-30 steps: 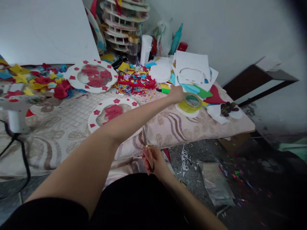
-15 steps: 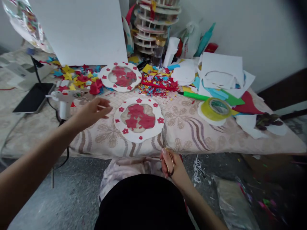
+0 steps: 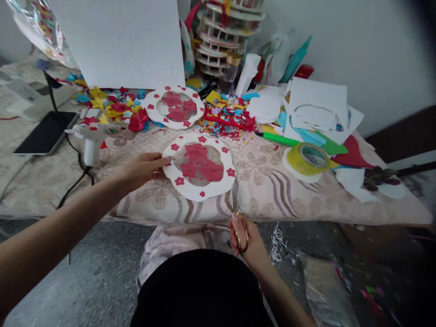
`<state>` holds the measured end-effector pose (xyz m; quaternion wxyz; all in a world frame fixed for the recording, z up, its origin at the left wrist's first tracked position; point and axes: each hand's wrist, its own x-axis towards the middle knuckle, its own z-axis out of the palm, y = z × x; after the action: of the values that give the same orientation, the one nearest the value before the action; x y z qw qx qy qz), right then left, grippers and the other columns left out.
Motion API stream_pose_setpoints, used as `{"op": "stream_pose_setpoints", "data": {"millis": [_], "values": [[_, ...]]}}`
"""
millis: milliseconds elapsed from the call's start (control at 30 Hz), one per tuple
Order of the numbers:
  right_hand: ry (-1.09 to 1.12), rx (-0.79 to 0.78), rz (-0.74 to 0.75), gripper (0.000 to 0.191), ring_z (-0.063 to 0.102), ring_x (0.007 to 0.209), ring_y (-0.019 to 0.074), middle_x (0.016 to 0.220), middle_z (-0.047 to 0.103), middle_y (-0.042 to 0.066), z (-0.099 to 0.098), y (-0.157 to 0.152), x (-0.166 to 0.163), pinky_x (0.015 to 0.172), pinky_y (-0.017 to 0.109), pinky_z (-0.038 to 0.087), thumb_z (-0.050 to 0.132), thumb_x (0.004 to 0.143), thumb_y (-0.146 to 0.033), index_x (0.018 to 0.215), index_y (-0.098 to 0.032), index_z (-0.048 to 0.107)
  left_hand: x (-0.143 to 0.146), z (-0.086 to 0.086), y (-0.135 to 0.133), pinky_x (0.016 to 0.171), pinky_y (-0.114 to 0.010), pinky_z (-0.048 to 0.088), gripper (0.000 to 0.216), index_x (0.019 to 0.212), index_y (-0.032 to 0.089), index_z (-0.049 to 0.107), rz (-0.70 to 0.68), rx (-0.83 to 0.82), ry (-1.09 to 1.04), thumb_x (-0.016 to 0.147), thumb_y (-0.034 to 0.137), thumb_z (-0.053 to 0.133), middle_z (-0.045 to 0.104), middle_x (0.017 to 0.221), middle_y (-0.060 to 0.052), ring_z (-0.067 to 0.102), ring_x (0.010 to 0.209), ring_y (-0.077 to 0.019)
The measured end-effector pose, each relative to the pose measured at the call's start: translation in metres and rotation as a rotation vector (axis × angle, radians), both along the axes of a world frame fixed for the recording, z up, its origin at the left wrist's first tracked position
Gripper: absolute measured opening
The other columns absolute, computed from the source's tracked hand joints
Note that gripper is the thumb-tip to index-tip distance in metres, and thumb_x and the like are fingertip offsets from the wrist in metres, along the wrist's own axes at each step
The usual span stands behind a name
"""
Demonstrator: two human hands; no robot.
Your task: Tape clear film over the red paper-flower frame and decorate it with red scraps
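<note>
The left hand (image 3: pixel 141 169) lies low over the tabletop (image 3: pixel 265 181) with its fingers stretched out and loosely spread, not curled round anything; the fingertips touch the left rim of the near paper ring (image 3: pixel 190 193). The right hand (image 3: pixel 247 243) is closed around gold-handled scissors (image 3: pixel 241 229), held just below the tabletop's front edge, above the lap.

The near paper ring is a white scalloped disc lying flat close to the front edge. Small red flowers dot its rim, and larger red flower shapes fill its see-through middle. A second ring (image 3: pixel 150 105) of the same kind lies behind it, well apart. A white glue gun (image 3: pixel 90 141) lies left of the hand, coloured paper scraps (image 3: pixel 225 120) are heaped behind the ring, and a yellow tape roll (image 3: pixel 304 159) sits off to the right.

Half a second ago the left hand hovered clear of the ring, nearer the glue gun; a second ago it reached across to the tape roll. The right hand has kept its grip and place.
</note>
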<state>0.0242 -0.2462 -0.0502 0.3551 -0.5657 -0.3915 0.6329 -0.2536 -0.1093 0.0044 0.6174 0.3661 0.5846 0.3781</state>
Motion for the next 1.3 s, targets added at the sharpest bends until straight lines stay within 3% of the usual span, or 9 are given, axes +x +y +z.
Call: {"op": "stream_pose_setpoints", "data": {"millis": [100, 300, 533, 633, 733, 900, 1100, 1200, 1300], "values": [[-0.003, -0.004, 0.02, 0.049, 0.037, 0.03, 0.0067, 0.041, 0.04, -0.009, 0.001, -0.002, 0.002, 0.03, 0.018, 0.026, 0.046, 0.082, -0.068, 0.073, -0.02, 0.047, 0.004, -0.002, 0.002, 0.062, -0.027, 0.049, 0.026, 0.084, 0.013, 0.07, 0.051, 0.053, -0.018, 0.063, 0.025, 0.078, 0.071, 0.079, -0.004, 0.06, 0.067, -0.014], [-0.136, 0.012, 0.032, 0.047, 0.034, 0.031, 0.0084, 0.042, 0.039, -0.008, 0.005, -0.001, 0.024, 0.032, 0.021, 0.028, 0.043, 0.082, -0.068, 0.074, -0.022, 0.047, -0.005, 0.01, 0.001, 0.069, -0.023, 0.048, 0.003, 0.074, 0.02, 0.07, 0.145, 0.099, -0.06, 0.073, 0.017, 0.071, 0.072, 0.073, 0.005, 0.057, 0.07, -0.0097], [-1.061, 0.563, 0.067, 0.03, 0.051, 0.052, 0.0161, 0.059, 0.057, 0.001, 0.034, 0.052, 0.071, 0.052, 0.028, 0.034, 0.05, 0.085, -0.049, 0.075, -0.021, 0.056, -0.013, 0.012, -0.004, 0.07, -0.021, 0.049, 0.003, 0.074, 0.024, 0.071, 0.14, 0.141, -0.081, 0.074, 0.021, 0.07, 0.072, 0.074, 0.008, 0.057, 0.071, -0.0094], [-1.291, 0.641, 0.032, 0.028, 0.057, 0.061, 0.0201, 0.072, 0.064, 0.005, 0.037, 0.077, 0.083, 0.056, 0.03, 0.037, 0.05, 0.085, -0.044, 0.092, -0.02, 0.061, -0.013, 0.013, -0.004, 0.069, -0.022, 0.049, 0.002, 0.074, 0.023, 0.071, 0.161, 0.151, -0.072, 0.074, 0.021, 0.07, 0.072, 0.073, 0.007, 0.057, 0.07, -0.0098], [-1.401, 0.735, 0.114, 0.03, 0.06, 0.077, 0.0244, 0.092, 0.065, 0.011, 0.034, 0.092, 0.089, 0.063, 0.034, 0.042, 0.045, 0.088, -0.038, 0.1, -0.016, 0.063, -0.011, 0.015, -0.006, 0.068, -0.022, 0.049, 0.002, 0.074, 0.022, 0.071, 0.166, 0.166, -0.081, 0.074, 0.02, 0.07, 0.072, 0.073, 0.006, 0.057, 0.069, -0.0101], [-1.179, 0.83, 0.123, 0.031, 0.058, 0.09, 0.0246, 0.095, 0.063, 0.011, 0.04, 0.097, 0.088, 0.072, 0.035, 0.045, 0.046, 0.09, -0.04, 0.094, -0.017, 0.066, -0.007, 0.016, -0.009, 0.068, -0.021, 0.049, 0.002, 0.073, 0.023, 0.071, 0.178, 0.173, -0.107, 0.073, 0.021, 0.071, 0.072, 0.073, 0.006, 0.057, 0.069, -0.0099], [-0.458, 0.596, 0.263, 0.049, 0.058, 0.066, 0.0166, 0.073, 0.064, 0.005, 0.066, 0.109, 0.056, 0.056, 0.027, 0.042, 0.04, 0.089, -0.059, 0.088, -0.017, 0.066, -0.001, 0.016, -0.008, 0.068, -0.02, 0.049, 0.006, 0.078, 0.022, 0.071, 0.133, 0.181, -0.098, 0.072, 0.025, 0.072, 0.071, 0.075, 0.006, 0.057, 0.069, -0.0094], [-0.348, 0.572, 0.356, 0.062, 0.047, 0.052, 0.0121, 0.059, 0.055, 0.002, 0.07, 0.12, 0.042, 0.048, 0.025, 0.034, 0.035, 0.084, -0.071, 0.071, -0.017, 0.063, 0.001, 0.016, -0.008, 0.067, -0.019, 0.048, 0.002, 0.077, 0.022, 0.071, 0.121, 0.185, -0.099, 0.075, 0.023, 0.07, 0.071, 0.074, 0.006, 0.057, 0.068, -0.0084], [-0.258, 0.533, 0.407, 0.059, 0.041, 0.048, 0.0099, 0.053, 0.049, -0.001, 0.066, 0.128, 0.034, 0.046, 0.023, 0.03, 0.045, 0.078, -0.073, 0.066, -0.018, 0.062, 0.002, 0.015, -0.009, 0.068, -0.02, 0.049, 0.004, 0.078, 0.022, 0.071, 0.117, 0.191, -0.111, 0.076, 0.021, 0.069, 0.072, 0.078, 0.005, 0.058, 0.069, -0.0089]]}}
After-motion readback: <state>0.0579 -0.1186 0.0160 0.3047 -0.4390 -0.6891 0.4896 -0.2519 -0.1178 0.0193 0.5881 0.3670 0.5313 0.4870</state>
